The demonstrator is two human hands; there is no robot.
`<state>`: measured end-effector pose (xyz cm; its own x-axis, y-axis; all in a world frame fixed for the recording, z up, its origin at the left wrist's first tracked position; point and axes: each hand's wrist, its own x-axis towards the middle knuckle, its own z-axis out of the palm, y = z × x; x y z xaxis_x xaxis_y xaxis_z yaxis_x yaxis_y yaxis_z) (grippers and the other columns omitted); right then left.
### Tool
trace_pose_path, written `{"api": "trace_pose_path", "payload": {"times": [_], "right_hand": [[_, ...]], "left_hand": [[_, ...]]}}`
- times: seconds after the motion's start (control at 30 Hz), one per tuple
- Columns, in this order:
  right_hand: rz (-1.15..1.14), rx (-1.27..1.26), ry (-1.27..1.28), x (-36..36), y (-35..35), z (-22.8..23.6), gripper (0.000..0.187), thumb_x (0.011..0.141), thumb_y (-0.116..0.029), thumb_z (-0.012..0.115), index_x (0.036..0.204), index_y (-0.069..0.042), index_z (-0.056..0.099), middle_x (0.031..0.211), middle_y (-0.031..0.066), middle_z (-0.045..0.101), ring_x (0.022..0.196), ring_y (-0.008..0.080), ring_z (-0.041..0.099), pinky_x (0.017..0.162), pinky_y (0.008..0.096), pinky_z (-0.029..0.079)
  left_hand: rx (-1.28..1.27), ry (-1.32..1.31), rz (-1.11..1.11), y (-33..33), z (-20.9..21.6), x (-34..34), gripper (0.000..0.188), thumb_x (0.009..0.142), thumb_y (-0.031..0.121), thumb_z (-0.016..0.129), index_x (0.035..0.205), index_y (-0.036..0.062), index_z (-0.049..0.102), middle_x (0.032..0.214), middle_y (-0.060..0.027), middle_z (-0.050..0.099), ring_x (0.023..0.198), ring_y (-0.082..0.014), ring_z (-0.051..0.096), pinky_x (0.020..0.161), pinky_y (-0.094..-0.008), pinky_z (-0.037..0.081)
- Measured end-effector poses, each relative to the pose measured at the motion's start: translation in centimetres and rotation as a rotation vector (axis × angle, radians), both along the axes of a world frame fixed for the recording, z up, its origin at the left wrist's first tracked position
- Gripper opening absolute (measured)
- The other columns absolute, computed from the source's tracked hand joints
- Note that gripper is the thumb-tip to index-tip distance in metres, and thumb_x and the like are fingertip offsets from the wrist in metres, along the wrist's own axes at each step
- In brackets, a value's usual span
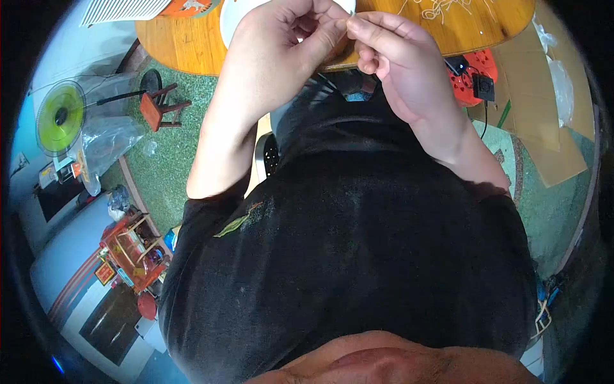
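My left hand (291, 41) and my right hand (396, 51) meet at the top of the view, over the near edge of a wooden table (185, 41). Thumb and fingers of each are pinched together, tips nearly touching. Something tiny, greenish or pale, shows between the fingertips, too small to name. Behind my left hand is a white round dish or plate (231, 14), mostly covered by the hand. Loose cream-coloured strings (444, 8) lie on the table to the right of my right hand.
A white ridged item (121, 9) and an orange printed piece (188, 8) sit at the table's far left. On the green floor stand a small wooden stool (157, 112) and a green fan (61, 118). Right of me are a red perforated item (480, 67) and cardboard (531, 96).
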<state>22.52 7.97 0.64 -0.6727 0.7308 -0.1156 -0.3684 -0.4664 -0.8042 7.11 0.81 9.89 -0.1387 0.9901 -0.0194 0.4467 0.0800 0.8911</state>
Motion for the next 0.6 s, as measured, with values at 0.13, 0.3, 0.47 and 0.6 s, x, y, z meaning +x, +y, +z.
{"api": "trace_pose_path", "payload": {"times": [0.13,0.3,0.47,0.6], "right_hand": [[0.058,-0.079,0.074,0.2,0.4,0.8,0.013,0.102,-0.010,0.060,0.107,0.000,0.068,0.089,0.0011,0.061,0.075,0.0063,0.053,0.070,0.0233,0.044],[-0.064,0.197,-0.095,0.0,-0.2,1.4,0.006,0.100,-0.003,0.060,0.097,0.001,0.060,0.087,0.0009,0.059,0.072,0.0071,0.056,0.069,0.0225,0.048],[-0.277,0.764,0.496,-3.0,1.9,-1.9,0.005,0.095,0.002,0.063,0.093,0.001,0.059,0.085,0.0012,0.058,0.069,0.0081,0.053,0.065,0.0217,0.045],[-0.290,1.198,-0.349,0.4,1.3,3.2,0.013,0.084,0.007,0.071,0.088,0.000,0.061,0.084,0.0055,0.058,0.067,0.0144,0.055,0.062,0.0269,0.045]], "left_hand": [[-0.082,-0.087,0.037,0.2,0.5,0.2,0.005,0.097,-0.002,0.067,0.102,-0.0043,0.068,0.090,-0.0040,0.070,0.082,-0.0098,0.066,0.074,-0.0249,0.054],[-0.108,-0.115,0.024,0.4,0.2,-0.5,0.007,0.097,-0.004,0.066,0.104,-0.0052,0.067,0.092,-0.0049,0.070,0.083,-0.0096,0.066,0.074,-0.0247,0.054],[0.460,-0.491,-0.387,1.9,-4.1,-2.3,0.006,0.098,-0.005,0.064,0.104,-0.0036,0.064,0.091,-0.0032,0.068,0.082,-0.0078,0.063,0.072,-0.0235,0.053],[0.195,-0.527,-0.139,1.4,-2.2,-1.6,0.007,0.098,-0.007,0.063,0.103,-0.0013,0.062,0.091,-0.0012,0.065,0.082,-0.0069,0.061,0.073,-0.0220,0.051]]}}
